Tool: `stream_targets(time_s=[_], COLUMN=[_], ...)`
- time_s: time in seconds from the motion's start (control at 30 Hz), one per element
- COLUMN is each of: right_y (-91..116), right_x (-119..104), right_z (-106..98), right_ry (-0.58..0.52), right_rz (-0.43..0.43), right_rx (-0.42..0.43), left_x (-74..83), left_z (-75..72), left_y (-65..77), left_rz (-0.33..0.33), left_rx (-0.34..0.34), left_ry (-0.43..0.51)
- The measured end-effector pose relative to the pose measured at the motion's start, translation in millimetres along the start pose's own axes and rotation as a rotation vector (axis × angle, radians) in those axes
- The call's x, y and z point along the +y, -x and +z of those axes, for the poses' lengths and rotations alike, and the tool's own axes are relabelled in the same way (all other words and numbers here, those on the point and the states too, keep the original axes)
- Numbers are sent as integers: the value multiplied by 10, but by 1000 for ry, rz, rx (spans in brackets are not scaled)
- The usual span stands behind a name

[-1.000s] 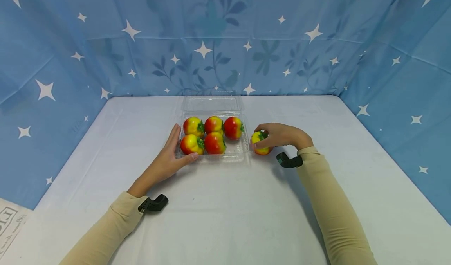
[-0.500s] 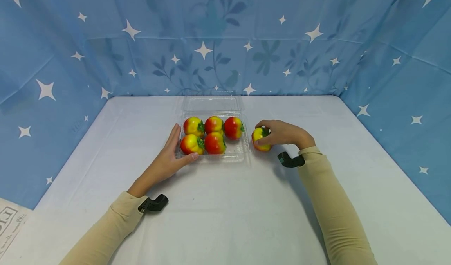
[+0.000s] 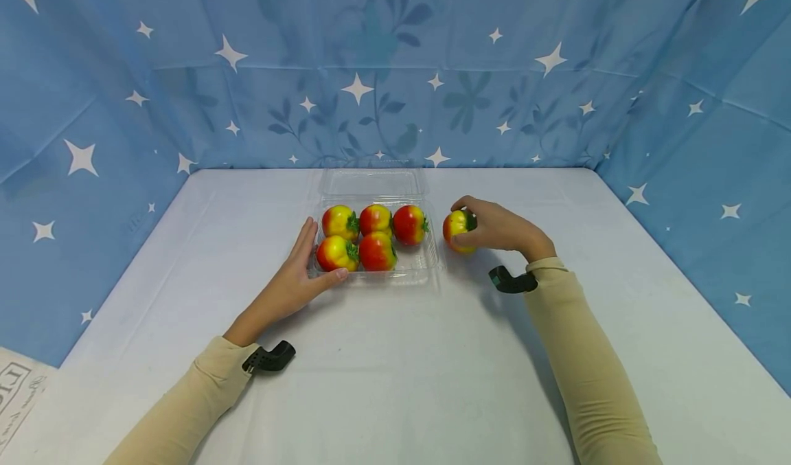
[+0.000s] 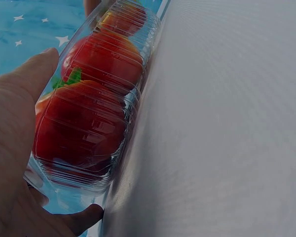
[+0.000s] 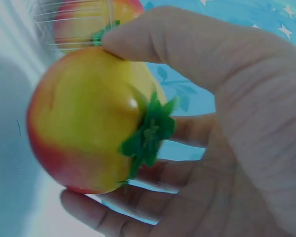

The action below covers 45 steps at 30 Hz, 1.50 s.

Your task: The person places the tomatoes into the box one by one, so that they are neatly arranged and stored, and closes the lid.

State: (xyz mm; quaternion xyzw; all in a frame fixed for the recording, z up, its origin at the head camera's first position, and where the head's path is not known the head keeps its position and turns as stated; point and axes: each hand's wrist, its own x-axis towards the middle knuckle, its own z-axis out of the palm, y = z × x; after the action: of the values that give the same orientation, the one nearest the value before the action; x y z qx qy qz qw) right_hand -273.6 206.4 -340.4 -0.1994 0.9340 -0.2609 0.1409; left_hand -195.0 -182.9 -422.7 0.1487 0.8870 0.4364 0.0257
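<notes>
My right hand (image 3: 503,228) grips a red-and-yellow tomato (image 3: 458,230) between thumb and fingers, just right of the clear plastic box (image 3: 415,262). In the right wrist view the tomato (image 5: 84,123) shows its green leafy top (image 5: 150,133) turned toward the palm. Several similar tomatoes (image 3: 375,251) sit in the box in two rows; the front right spot is bare. My left hand (image 3: 293,276) rests against the box's left front corner with straight fingers, thumb along the front wall. In the left wrist view, red tomatoes (image 4: 84,123) show through the ribbed wall.
The box's hinged lid (image 3: 373,181) lies back, flipped open toward the rear. A white cloth covers the table (image 3: 383,369). Blue star-patterned curtains (image 3: 395,94) close off the back and sides. Printed paper or cloth (image 3: 21,396) shows at the far left edge.
My right hand has moved the tomato slightly away from me, beside the box, and its leafy top has turned rightward toward the palm. The left hand and the box have stayed put.
</notes>
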Motion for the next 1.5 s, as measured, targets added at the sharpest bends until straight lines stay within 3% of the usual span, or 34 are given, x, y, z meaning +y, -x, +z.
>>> stream_targets(time_s=[0.23, 0.57, 0.73, 1.2, 1.5], right_y=[-15, -6, 17, 12, -18], right_x=[27, -3, -29, -138, -241], right_z=[-33, -72, -84, -23, 51], right_ry=[-78, -215, -332, -403, -313], right_rz=[-67, -62, -87, -184, -249], right_rx=[96, 210, 217, 225, 166], left_x=[-10, -6, 1, 5, -11], left_z=[-3, 0, -2, -7, -3], left_y=[-2, 2, 5, 5, 0], left_rz=[-2, -4, -2, -5, -7], left_rx=[-2, -1, -1, 0, -4], left_ry=[0, 0, -6, -8, -5])
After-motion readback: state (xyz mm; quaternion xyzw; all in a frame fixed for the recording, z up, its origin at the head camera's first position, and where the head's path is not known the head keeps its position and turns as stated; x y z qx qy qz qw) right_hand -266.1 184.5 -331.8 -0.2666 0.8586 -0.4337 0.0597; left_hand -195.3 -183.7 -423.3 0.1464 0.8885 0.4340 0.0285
